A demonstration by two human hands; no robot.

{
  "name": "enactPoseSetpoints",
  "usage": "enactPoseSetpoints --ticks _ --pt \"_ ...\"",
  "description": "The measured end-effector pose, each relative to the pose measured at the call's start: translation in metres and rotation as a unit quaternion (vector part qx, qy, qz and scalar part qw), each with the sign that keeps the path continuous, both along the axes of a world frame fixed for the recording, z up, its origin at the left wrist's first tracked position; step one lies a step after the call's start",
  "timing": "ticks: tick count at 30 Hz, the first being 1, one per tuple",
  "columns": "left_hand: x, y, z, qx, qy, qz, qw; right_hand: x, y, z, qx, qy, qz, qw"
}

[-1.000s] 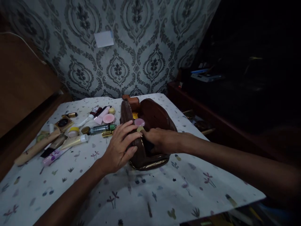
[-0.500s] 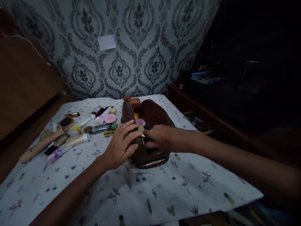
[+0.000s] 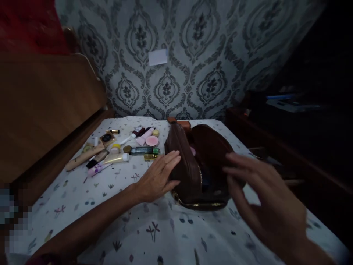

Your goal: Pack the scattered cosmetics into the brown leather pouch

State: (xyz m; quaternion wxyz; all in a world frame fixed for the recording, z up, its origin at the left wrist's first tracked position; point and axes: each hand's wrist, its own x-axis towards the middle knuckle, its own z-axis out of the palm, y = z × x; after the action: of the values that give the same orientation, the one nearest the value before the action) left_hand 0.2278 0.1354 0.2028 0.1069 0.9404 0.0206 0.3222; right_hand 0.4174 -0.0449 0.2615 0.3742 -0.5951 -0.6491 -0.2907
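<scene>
A brown zippered bag [image 3: 183, 165] stands unzipped on the table, its flap leaning back to the right. Against the bag's left side lie the outstretched fingers of my left hand [image 3: 158, 176], which grips nothing. My right hand [image 3: 268, 202], slightly blurred, is at the bag's right side with its fingers apart and nothing in them. Whether its fingertips touch the flap I cannot tell. Inside the dark opening a small pink item [image 3: 192, 151] shows in part; most of the contents are hidden in shadow.
Left of the bag lie several cosmetics: a cream tube [image 3: 117, 158], a clear tube with a green end [image 3: 142, 150], a pink round compact [image 3: 152, 141] and a black-centred compact [image 3: 107, 137]. A wooden panel [image 3: 49, 88] borders the left; a dark ledge [image 3: 275, 158] runs along the right.
My right hand has come out of the bag and moved right, fingers spreading. My left hand has slid from the bag's rim to its outer side. The view has shifted left.
</scene>
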Motion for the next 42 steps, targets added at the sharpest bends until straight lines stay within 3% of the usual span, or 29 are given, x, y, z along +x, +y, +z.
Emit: enactPoseSetpoints --ticks 4,6,8,12,18,23,29,36,42 --pt "-0.013 0.037 -0.019 0.006 0.078 0.096 0.992 -0.047 0.002 -0.023 -0.023 -0.022 0.156 0.987" --pt "-0.013 0.06 -0.023 0.007 0.121 0.168 0.978 -0.07 0.013 -0.035 -0.087 -0.026 0.23 0.969" --pt "-0.011 0.078 -0.024 -0.005 0.166 0.239 0.957 -0.09 0.031 -0.047 -0.145 -0.003 0.258 0.955" --pt "-0.008 0.094 -0.025 -0.008 0.236 0.281 0.93 -0.119 0.072 -0.066 -0.207 0.131 0.244 0.938" --pt "-0.02 0.102 -0.014 0.029 0.265 0.232 0.936 -0.129 0.117 -0.083 -0.255 0.327 0.183 0.891" --pt "-0.044 0.125 0.003 0.059 0.303 0.182 0.934 -0.12 0.128 -0.111 -0.253 0.379 0.151 0.877" --pt "-0.055 0.135 0.008 0.032 0.313 0.241 0.918 -0.117 0.129 -0.122 -0.248 0.394 0.153 0.871" --pt "-0.011 0.121 0.009 -0.011 0.271 0.297 0.915 -0.118 0.129 -0.122 -0.243 0.373 0.156 0.882" --pt "0.046 0.123 -0.003 -0.081 0.257 0.394 0.879 -0.116 0.127 -0.121 -0.249 0.361 0.157 0.885"
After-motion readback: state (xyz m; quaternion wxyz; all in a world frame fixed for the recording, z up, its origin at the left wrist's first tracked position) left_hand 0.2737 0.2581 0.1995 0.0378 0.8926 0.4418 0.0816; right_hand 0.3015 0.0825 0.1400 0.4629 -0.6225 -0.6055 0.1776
